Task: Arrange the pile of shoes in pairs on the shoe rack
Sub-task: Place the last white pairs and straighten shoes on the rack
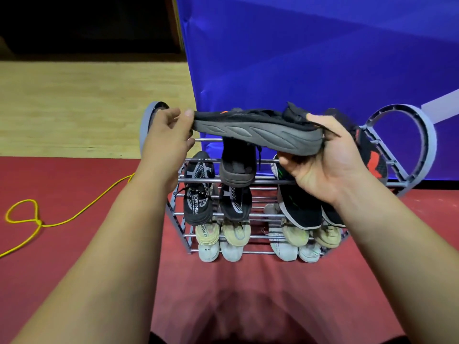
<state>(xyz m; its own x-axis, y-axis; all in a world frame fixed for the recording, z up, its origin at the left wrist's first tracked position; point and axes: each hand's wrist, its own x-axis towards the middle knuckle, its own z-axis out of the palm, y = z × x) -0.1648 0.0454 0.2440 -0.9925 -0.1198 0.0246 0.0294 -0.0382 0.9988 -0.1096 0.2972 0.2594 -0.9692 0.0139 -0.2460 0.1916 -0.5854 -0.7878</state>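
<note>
Left hand [169, 135] pinching toe and right hand [330, 165] gripping heel hold one black shoe [258, 131], while beneath them the shoe rack [407, 145] looks nearly filled.

Red carpet [74, 256] meets pale wooden flooring [87, 95]. A blue backdrop [298, 58] stands behind; a yellow cord [24, 200] lies at left.

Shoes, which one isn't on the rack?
The black shoe with the grey sole: the left hand pinches its toe, the right hand grips its heel, above the rack. The other shoes rest on it.
</note>
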